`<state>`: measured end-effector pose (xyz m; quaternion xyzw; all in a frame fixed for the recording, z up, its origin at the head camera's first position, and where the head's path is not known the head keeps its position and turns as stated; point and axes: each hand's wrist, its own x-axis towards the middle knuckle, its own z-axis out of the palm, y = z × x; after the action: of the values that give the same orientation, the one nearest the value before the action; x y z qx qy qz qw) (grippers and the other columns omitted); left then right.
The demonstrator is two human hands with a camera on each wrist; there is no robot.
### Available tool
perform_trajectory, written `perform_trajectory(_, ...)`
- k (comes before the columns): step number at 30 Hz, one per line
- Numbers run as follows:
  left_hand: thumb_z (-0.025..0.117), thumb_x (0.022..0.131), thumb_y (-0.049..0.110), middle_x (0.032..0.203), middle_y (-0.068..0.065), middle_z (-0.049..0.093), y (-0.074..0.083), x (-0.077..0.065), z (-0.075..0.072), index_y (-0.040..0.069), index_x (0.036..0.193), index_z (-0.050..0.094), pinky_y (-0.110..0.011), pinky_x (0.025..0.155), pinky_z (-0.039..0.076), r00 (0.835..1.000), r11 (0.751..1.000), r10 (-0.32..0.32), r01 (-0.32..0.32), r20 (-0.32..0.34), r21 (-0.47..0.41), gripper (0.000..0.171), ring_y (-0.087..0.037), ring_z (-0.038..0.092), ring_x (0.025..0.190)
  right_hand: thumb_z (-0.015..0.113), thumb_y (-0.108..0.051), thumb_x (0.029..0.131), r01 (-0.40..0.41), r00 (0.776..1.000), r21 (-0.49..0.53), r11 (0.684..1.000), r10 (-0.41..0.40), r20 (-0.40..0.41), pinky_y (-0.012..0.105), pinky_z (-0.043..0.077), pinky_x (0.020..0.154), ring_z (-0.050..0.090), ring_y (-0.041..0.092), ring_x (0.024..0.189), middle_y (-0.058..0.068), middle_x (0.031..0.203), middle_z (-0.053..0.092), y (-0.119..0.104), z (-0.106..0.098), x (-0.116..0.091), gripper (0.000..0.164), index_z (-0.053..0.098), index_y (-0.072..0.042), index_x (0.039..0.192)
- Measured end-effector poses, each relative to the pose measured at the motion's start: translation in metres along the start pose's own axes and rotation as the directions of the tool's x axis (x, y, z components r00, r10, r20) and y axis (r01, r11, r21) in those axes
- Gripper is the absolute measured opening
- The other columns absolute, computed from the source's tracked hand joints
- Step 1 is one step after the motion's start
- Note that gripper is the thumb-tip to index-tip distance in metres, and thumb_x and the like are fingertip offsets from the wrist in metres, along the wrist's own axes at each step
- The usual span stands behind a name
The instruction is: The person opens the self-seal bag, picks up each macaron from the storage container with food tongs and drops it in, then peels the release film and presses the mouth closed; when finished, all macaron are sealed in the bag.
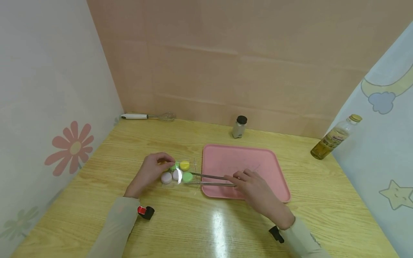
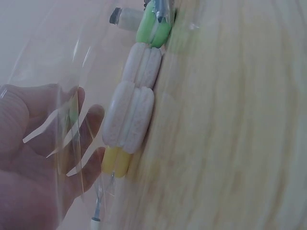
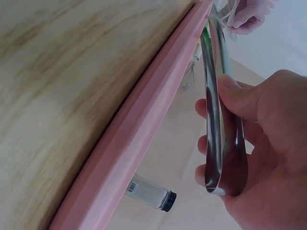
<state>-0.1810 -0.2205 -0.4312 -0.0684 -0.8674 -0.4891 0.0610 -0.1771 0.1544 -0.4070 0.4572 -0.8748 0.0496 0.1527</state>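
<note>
My left hand (image 1: 151,170) pinches the edge of a clear plastic cover (image 2: 72,62) raised over several macarons on the table. In the head view the front row has two pale lilac macarons (image 1: 166,177) and a green macaron (image 1: 188,176). Behind them sit a yellow macaron (image 1: 184,165) and another green one, partly hidden by my fingers. My right hand (image 1: 255,190) holds metal tongs (image 1: 214,184), thumb on one arm and fingers on the other. The tongs point left, their tips at the front green macaron; whether they touch it is hard to tell.
A pink tray (image 1: 222,159) lies right of the macarons, under the tongs. Behind it stands a small black-capped jar (image 1: 239,128). A whisk (image 1: 145,116) lies along the back edge, and an oil bottle (image 1: 333,140) stands at the right.
</note>
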Motion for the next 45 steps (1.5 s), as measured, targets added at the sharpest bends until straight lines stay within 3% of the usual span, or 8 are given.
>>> perform_trajectory(10, 0.073, 0.095, 0.012, 0.103, -0.004, 0.072, 0.0, 0.0, 0.0, 0.008, 0.101, 0.075, -0.051, 0.095, 0.049, 1.0, 1.0, -0.022, 0.022, 0.007, -0.008, 0.007, -0.029, 0.064, 0.108, 0.087, -0.006, 0.077, 0.006, 1.0, -0.009, 1.0, -0.006, -0.026, 0.033, 0.049, 0.073, 0.055, 0.02, 0.088, 0.002, 0.104, 0.068, 0.006, -0.003, -0.004, 0.057, 0.068, -0.015, 0.131)
perform_trajectory(16, 0.073, 0.095, 0.013, 0.104, -0.004, 0.072, -0.001, 0.0, -0.001, 0.009, 0.101, 0.075, -0.052, 0.096, 0.048, 1.0, 1.0, -0.025, 0.025, 0.01, -0.018, 0.007, -0.029, 0.064, 0.109, 0.089, -0.002, 0.073, 0.0, 1.0, 0.005, 1.0, 0.001, -0.029, 0.033, 0.047, 0.071, 0.051, 0.019, 0.084, 0.001, 0.103, 0.066, 0.009, -0.006, -0.01, 0.064, 0.068, -0.015, 0.131)
perform_trajectory(24, 0.073, 0.095, 0.014, 0.103, -0.003, 0.072, -0.001, 0.0, -0.001, 0.01, 0.099, 0.075, -0.053, 0.097, 0.048, 1.0, 0.999, -0.029, 0.029, 0.007, -0.031, 0.006, -0.03, 0.063, 0.111, 0.088, -0.002, 0.073, -0.003, 0.996, 0.019, 1.0, 0.005, -0.093, 0.036, 0.049, 0.073, 0.055, 0.02, 0.087, 0.003, 0.106, 0.068, 0.018, -0.009, -0.021, 0.063, 0.068, -0.013, 0.132)
perform_trajectory(35, 0.072, 0.095, 0.013, 0.104, -0.004, 0.072, 0.0, 0.0, 0.0, 0.009, 0.1, 0.075, -0.053, 0.097, 0.047, 0.999, 0.999, -0.041, 0.041, 0.007, -0.02, 0.007, -0.031, 0.063, 0.111, 0.077, -0.001, 0.082, -0.081, 0.984, 0.088, 0.993, 0.093, -0.152, 0.029, 0.04, 0.067, 0.043, 0.012, 0.079, -0.003, 0.109, 0.066, 0.03, -0.014, -0.058, 0.057, 0.065, -0.013, 0.136)
perform_trajectory(40, 0.072, 0.096, 0.013, 0.104, -0.004, 0.071, 0.0, 0.0, 0.0, 0.008, 0.101, 0.075, -0.052, 0.097, 0.047, 0.999, 0.999, -0.047, 0.047, 0.012, -0.02, 0.007, -0.03, 0.063, 0.111, 0.078, 0.001, 0.081, -0.147, 0.974, 0.085, 0.985, 0.16, -0.162, 0.034, 0.042, 0.068, 0.047, 0.012, 0.081, 0.0, 0.107, 0.065, 0.036, -0.02, -0.081, 0.06, 0.064, -0.015, 0.136)
perform_trajectory(45, 0.072, 0.096, 0.013, 0.104, -0.004, 0.071, -0.001, 0.0, 0.001, 0.007, 0.101, 0.075, -0.052, 0.096, 0.048, 1.0, 0.999, -0.027, 0.027, 0.01, -0.023, 0.008, -0.029, 0.063, 0.109, 0.081, 0.002, 0.077, -0.249, 0.949, 0.062, 0.966, 0.257, -0.185, 0.037, 0.043, 0.067, 0.05, 0.016, 0.082, 0.002, 0.107, 0.067, 0.046, -0.024, -0.107, 0.065, 0.064, -0.015, 0.137)
